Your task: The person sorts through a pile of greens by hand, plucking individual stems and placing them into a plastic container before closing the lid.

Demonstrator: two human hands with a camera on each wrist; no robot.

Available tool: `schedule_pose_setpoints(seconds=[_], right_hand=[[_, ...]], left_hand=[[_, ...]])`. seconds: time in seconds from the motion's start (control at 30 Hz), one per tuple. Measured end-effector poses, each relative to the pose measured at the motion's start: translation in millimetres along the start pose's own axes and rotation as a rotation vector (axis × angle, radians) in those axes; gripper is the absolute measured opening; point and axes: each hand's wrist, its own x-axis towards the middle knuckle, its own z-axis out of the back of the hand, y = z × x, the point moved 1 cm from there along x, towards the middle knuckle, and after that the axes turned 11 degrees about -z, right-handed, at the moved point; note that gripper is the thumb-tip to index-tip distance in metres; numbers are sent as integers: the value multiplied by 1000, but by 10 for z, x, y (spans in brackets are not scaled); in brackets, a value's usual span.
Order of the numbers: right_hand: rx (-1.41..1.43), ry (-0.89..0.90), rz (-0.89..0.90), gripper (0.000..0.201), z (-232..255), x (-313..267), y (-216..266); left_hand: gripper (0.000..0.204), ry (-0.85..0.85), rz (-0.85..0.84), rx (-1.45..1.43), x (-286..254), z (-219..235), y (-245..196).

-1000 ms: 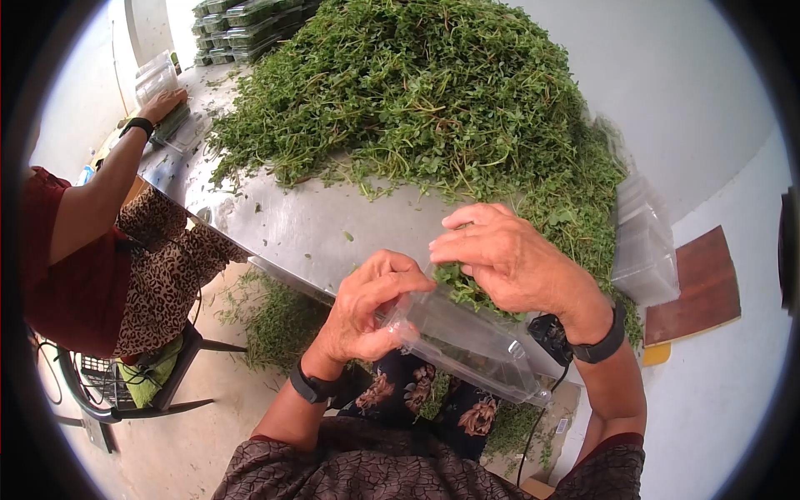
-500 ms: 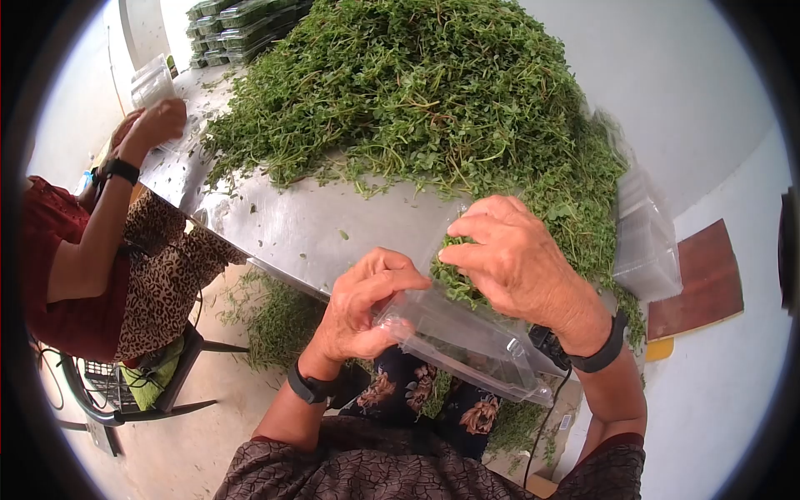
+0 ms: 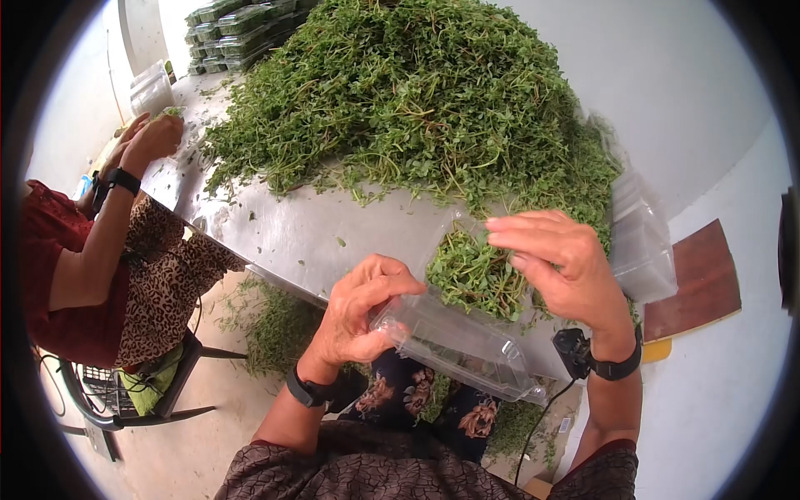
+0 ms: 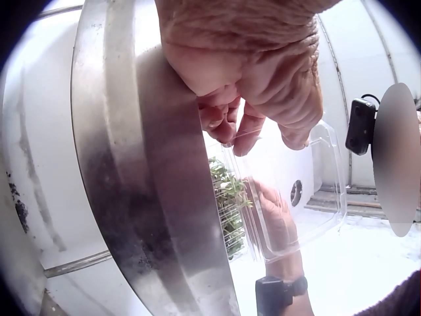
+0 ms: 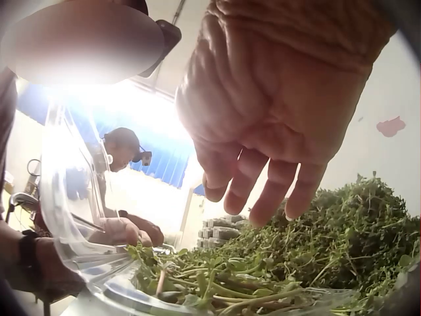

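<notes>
My left hand (image 3: 362, 304) pinches the near left edge of a clear plastic clamshell box (image 3: 462, 346), thumb on one side and fingers on the other. The box's lid hangs unfolded toward my lap, and its tray part holds leafy green stems (image 3: 475, 271). Over the right side of that filled tray is my right hand (image 3: 575, 262), its fingers nearly straight and fingertips right at the greens. The right wrist view shows the right palm (image 5: 283, 99) above the stems, with nothing gripped. From the left wrist view, the lid (image 4: 296, 197) appears see-through beside the steel table edge.
A large heap of greens (image 3: 417, 100) covers much of the steel table (image 3: 300, 225). Filled boxes (image 3: 242, 29) are stacked at the back left; nested clear boxes (image 3: 642, 250) stand at the right. Another person (image 3: 92, 258) sits at the left. A cable (image 3: 533, 433) hangs from my right wrist.
My right hand has moved right and its fingers have straightened, uncovering the greens in the box. My left hand keeps its pinch. The other person's hands have come together at the table edge.
</notes>
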Motion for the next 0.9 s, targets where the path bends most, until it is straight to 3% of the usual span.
schedule_pose_setpoints(seconds=[0.03,0.17,0.37,0.53,0.77,0.9], right_hand=[[-1,4,-35,27,23,-55,-3],[21,10,-136,27,28,-297,-15],[53,-125,-338,28,112,-684,-120],[44,-214,-602,23,192,-919,-346],[-124,-278,-702,23,248,-994,-671],[-254,-229,-695,26,246,-924,-722]], left_hand=[[42,6,-70,1,-2,6,15],[43,3,-37,-34,-13,2,-14],[43,-26,0,-22,5,-5,-39],[46,-19,10,-5,-24,-7,-32],[57,-73,82,-7,-36,-30,-35],[59,-80,87,-2,-41,-35,-44]])
